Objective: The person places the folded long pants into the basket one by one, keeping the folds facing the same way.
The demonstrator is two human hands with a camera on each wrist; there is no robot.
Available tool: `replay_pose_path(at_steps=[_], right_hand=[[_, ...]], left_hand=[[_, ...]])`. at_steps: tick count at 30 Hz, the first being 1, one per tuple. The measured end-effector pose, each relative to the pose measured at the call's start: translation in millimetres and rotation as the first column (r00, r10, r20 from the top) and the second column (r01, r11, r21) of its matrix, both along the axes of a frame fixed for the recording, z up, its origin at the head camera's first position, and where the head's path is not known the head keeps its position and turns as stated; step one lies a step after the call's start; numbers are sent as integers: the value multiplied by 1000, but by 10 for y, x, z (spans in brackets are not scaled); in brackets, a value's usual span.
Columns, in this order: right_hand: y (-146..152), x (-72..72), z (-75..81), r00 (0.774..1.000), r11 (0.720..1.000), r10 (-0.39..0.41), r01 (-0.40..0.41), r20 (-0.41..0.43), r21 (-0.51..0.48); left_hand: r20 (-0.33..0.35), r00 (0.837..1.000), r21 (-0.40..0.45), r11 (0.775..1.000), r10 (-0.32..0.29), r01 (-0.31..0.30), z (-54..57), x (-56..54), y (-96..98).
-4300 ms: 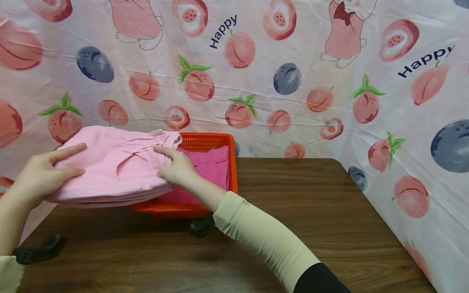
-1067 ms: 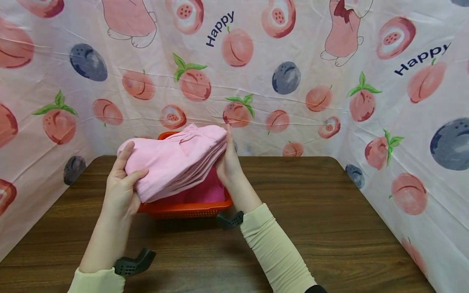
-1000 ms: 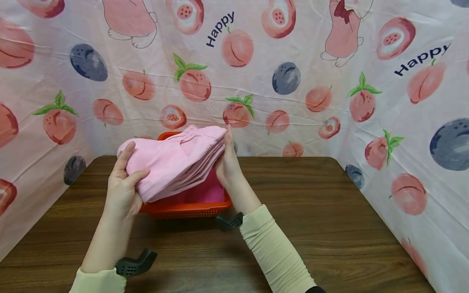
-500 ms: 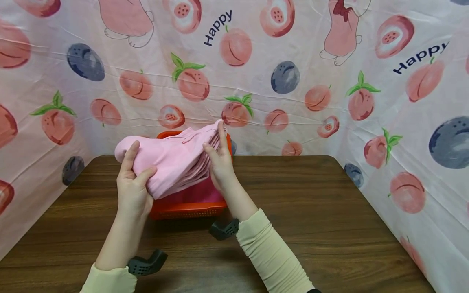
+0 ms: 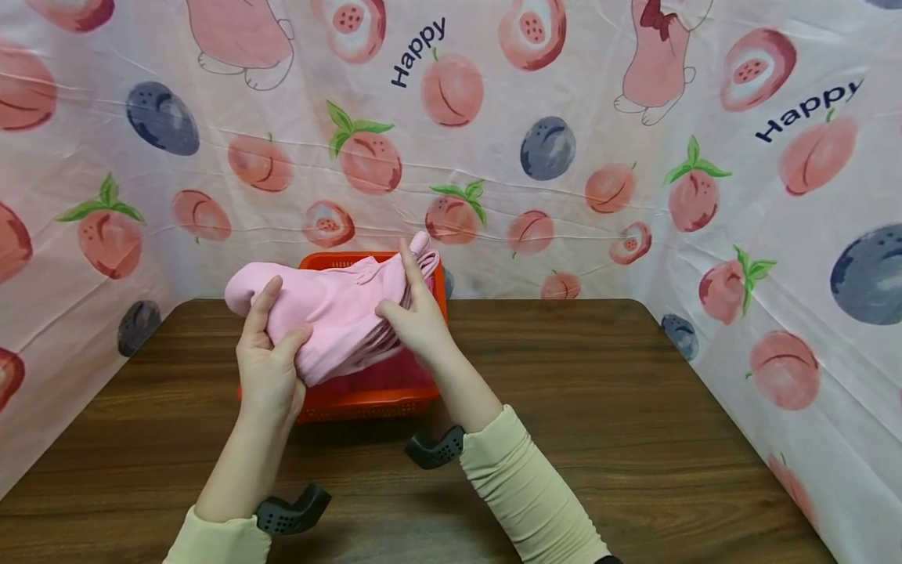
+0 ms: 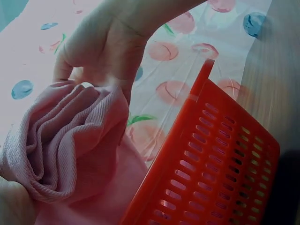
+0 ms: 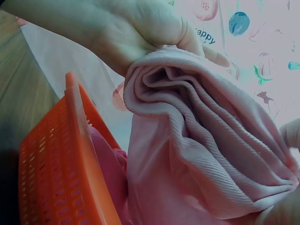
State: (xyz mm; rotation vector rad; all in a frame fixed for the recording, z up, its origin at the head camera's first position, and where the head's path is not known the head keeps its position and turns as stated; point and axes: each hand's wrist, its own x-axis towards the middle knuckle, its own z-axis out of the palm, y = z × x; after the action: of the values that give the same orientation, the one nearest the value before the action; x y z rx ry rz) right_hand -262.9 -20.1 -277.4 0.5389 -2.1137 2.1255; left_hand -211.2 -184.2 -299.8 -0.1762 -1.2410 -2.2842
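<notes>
A folded pair of light pink trousers [image 5: 324, 305], several layers thick, is held up over the basket by both hands. My left hand [image 5: 271, 364] grips its left end, thumb on the near face. My right hand [image 5: 419, 317] grips the right end, thumb and index finger on the near side. In the left wrist view the layers of the trousers [image 6: 70, 136] bunch into waves between the hands. The right wrist view shows the same curled layers of the trousers [image 7: 201, 126]. Below is an orange-red perforated basket [image 5: 373, 403] with a darker pink garment [image 7: 110, 164] inside.
The basket stands on a dark wooden table [image 5: 585, 407] whose surface extends to the right and in front. A fruit-printed sheet [image 5: 493, 149] hangs behind the table and along both sides. Black wrist mounts [image 5: 292, 509] stick out from both forearms.
The trousers came from the left to over the basket and turned, edges toward me. Over the last second the hands drew closer together and the layers bunched and bent.
</notes>
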Motion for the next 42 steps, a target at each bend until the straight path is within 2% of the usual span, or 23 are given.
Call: replay_pose_path(at_steps=[2, 9, 13, 17, 24, 28, 31, 33, 36, 38, 39, 40, 41, 42], right_hand=[[3, -11, 4, 999, 999, -10, 9, -34, -31], [33, 211, 266, 986, 994, -68, 54, -151, -97], [27, 212, 286, 978, 988, -108, 84, -181, -133], [32, 179, 298, 975, 978, -126, 92, -184, -185], [71, 132, 344, 980, 963, -95, 46, -177, -266], [94, 36, 289, 986, 951, -70, 20, -150, -308], [109, -60, 229, 989, 943, -58, 10, -133, -331], [114, -103, 213, 990, 939, -49, 1, -132, -345], [121, -116, 232, 989, 933, -39, -15, -141, -361], [123, -106, 264, 988, 928, -27, -31, -151, -372], [125, -97, 282, 988, 926, -23, -36, -151, -376], [127, -88, 299, 988, 924, -18, -42, -152, -379], [129, -78, 319, 988, 923, -11, -48, -152, -382], [131, -68, 339, 989, 921, -4, -55, -151, -384]], left_hand=[[-8, 1000, 1, 1000, 1, -1, 4, 0, 4], [-4, 1000, 3, 1000, -21, 21, 1, 15, 0], [-6, 999, 29, 998, -46, 46, -8, 14, -16], [-4, 993, 116, 986, -119, 119, -1, 18, -40], [36, 962, 308, 919, -270, 247, 19, -13, -190], [21, 932, 414, 852, -361, 321, -7, -88, -328], [0, 887, 493, 772, -461, 401, -33, -147, -445], [-9, 842, 516, 719, -539, 466, -56, -189, -525], [-4, 750, 546, 627, -661, 555, -110, -248, -649], [19, 678, 523, 585, -735, 619, -154, -297, -732], [37, 643, 509, 569, -765, 646, -172, -319, -768], [68, 614, 475, 567, -786, 673, -184, -339, -801], [105, 590, 431, 571, -801, 698, -190, -359, -828], [149, 572, 383, 581, -807, 719, -188, -377, -849]])
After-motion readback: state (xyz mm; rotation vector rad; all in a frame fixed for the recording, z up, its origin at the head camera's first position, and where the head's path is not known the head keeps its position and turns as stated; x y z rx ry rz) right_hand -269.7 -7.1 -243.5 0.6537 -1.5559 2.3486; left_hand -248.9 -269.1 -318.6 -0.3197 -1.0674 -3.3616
